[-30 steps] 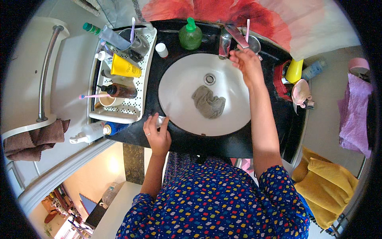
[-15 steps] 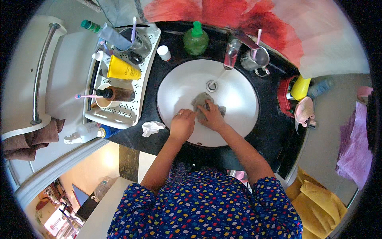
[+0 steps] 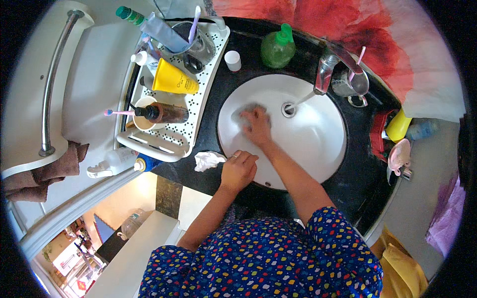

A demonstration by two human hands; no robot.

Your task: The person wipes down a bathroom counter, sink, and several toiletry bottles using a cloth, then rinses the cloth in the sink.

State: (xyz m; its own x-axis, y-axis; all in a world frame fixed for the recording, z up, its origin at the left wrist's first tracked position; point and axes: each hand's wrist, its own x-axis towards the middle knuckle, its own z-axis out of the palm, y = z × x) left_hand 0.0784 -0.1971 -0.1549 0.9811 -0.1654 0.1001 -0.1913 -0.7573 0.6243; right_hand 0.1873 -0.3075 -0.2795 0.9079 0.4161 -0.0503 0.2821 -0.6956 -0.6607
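A soft grey cloth (image 3: 240, 115), blurred by motion, lies against the left inner wall of the white oval sink (image 3: 310, 149). My right hand (image 3: 257, 128) presses down on it with curled fingers. My left hand (image 3: 239, 170) is closed at the sink's near-left rim, with a ring on one finger and nothing visible in it. Beside that hand, a crumpled white tissue (image 3: 208, 161) rests on the black counter. A thin stream of water runs from the metal faucet (image 3: 326, 73) toward the drain (image 3: 288, 109).
A white perforated tray (image 3: 174, 145) holds a yellow tube (image 3: 175, 78), a brown pump bottle (image 3: 166, 113) and cups with toothbrushes. Behind the sink stand a white-capped container (image 3: 232, 60), a green soap dispenser (image 3: 278, 48) and a metal mug (image 3: 350, 83). A red basket (image 3: 378, 134) sits at right.
My right hand has swept the grey cloth from below the drain to the sink's left wall. My left hand has drawn back to the near rim. The view has shifted left.
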